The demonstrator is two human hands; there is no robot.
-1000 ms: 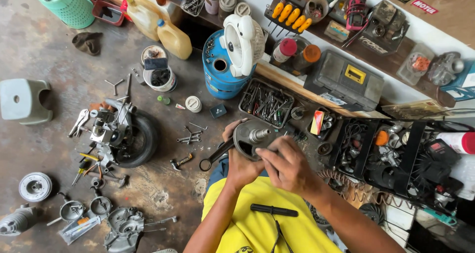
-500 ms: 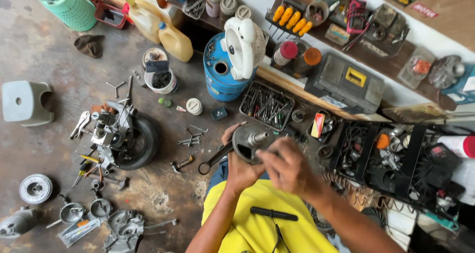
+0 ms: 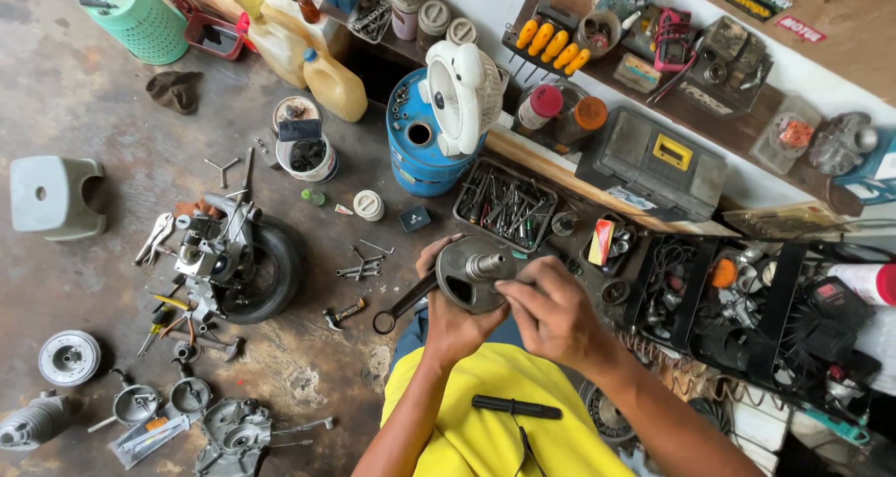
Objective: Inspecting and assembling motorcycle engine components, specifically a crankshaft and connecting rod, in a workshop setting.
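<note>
A dismantled engine (image 3: 219,253) lies on the floor (image 3: 84,113), well apart from the fingers. A crankshaft (image 3: 464,273) with connecting rod is gripped from beneath by the closed fingers of the left hand (image 3: 455,318). Its shaft end is pinched by the right hand (image 3: 553,311) fingers. A parts tray (image 3: 507,202) sits just beyond.

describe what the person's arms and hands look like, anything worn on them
Both hands, the left hand and the right hand, are bare: no gloves, and no rings or watch that I can make out. The forearms are uncovered too. The only clothing in view is a yellow garment below them.
</note>
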